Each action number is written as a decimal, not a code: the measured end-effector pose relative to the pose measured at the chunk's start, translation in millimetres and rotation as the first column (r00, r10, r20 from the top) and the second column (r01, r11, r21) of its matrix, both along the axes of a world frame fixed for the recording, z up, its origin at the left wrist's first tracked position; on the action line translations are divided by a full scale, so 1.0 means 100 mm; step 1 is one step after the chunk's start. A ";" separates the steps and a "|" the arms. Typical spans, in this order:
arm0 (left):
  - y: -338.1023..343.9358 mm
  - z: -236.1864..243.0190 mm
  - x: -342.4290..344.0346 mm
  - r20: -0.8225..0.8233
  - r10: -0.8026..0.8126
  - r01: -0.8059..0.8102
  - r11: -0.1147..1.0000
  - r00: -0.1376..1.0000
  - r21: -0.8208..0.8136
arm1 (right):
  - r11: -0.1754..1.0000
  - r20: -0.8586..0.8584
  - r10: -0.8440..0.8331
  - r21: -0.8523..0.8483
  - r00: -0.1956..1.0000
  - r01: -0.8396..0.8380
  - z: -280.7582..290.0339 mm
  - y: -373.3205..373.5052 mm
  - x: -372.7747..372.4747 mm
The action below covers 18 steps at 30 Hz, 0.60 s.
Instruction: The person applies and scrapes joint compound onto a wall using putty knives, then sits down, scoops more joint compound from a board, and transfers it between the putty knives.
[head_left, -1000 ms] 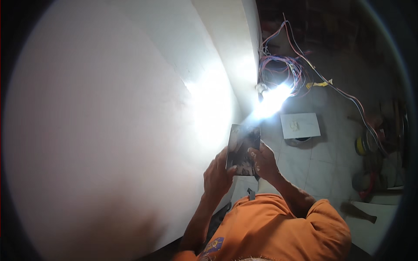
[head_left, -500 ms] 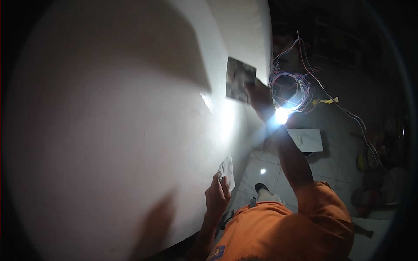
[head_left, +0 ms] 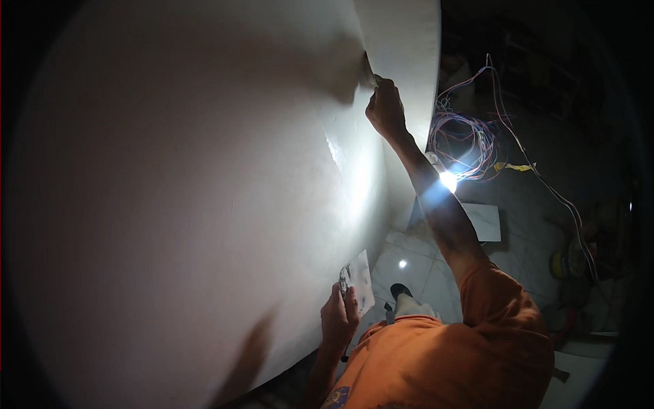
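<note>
My right hand (head_left: 385, 109) is raised at the pale wall (head_left: 184, 191) near its inner corner, gripping a dark flat scraper blade (head_left: 368, 67), seen nearly edge-on against the surface. Below that, a small uneven light patch (head_left: 333, 151) marks the wall. My left hand (head_left: 338, 313) is low beside the wall, closed on the edge of a second flat scraper plate (head_left: 362, 279) with a smeared, pale face.
A glowing lamp (head_left: 447, 181) sits behind my right arm, by a coil of thin wires (head_left: 482, 136) and a yellow strip (head_left: 518, 166). A white square board (head_left: 490, 219) rests above the tiled floor (head_left: 422, 262). Tools (head_left: 565, 262) lie dimly at right, my foot (head_left: 402, 293) below.
The two plates, earlier held together at waist height, are now apart: my right hand has carried its scraper up to the wall and further up it, while my left stays low.
</note>
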<state>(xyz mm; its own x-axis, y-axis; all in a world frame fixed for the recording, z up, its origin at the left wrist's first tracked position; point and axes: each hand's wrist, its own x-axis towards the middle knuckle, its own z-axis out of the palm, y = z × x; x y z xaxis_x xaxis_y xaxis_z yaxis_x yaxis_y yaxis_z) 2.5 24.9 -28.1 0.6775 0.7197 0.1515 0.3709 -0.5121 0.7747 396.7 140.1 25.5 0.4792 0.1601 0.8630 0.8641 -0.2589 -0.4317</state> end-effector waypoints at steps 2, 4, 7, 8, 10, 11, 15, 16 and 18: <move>0.00 0.00 -0.03 0.005 -0.010 0.010 1.000 1.000 -0.022 | 1.000 -0.060 0.027 -0.010 0.998 -0.027 0.01 0.08 -0.06; -0.02 0.02 0.00 0.013 -0.019 0.019 1.000 1.000 -0.008 | 0.999 -0.115 0.042 -0.015 0.993 -0.044 0.00 0.08 -0.04; -0.05 0.06 0.10 0.049 -0.083 0.087 0.992 0.995 -0.091 | 0.993 -0.066 -0.040 -0.111 0.997 0.033 -0.05 -0.17 0.00; 0.00 0.05 0.06 0.040 -0.071 0.074 0.994 0.997 -0.082 | 0.991 -0.070 0.039 -0.122 0.997 -0.048 -0.14 -0.15 -0.20; 0.07 0.04 0.00 -0.024 -0.079 0.075 0.988 0.997 -0.136 | 0.984 -0.072 0.113 -0.129 0.991 -0.121 -0.20 -0.29 -0.56; 0.09 0.06 -0.04 -0.027 -0.072 0.068 0.989 0.997 -0.130 | 0.943 -0.281 0.278 -0.100 0.919 -0.316 -0.13 -0.44 -0.74; 0.02 0.12 -0.01 -0.036 -0.055 0.050 0.988 0.998 -0.144 | 0.970 -0.339 0.241 0.050 0.910 -0.238 -0.15 -0.71 -0.57; 0.00 0.14 0.02 -0.049 -0.061 0.051 0.981 0.997 -0.189 | 0.977 -0.317 0.215 0.063 0.924 -0.206 -0.14 -0.71 -0.36; -0.04 0.09 0.04 -0.027 -0.071 0.066 0.986 0.997 -0.155 | 0.989 -0.279 0.151 0.044 0.948 -0.144 -0.24 -0.58 -0.06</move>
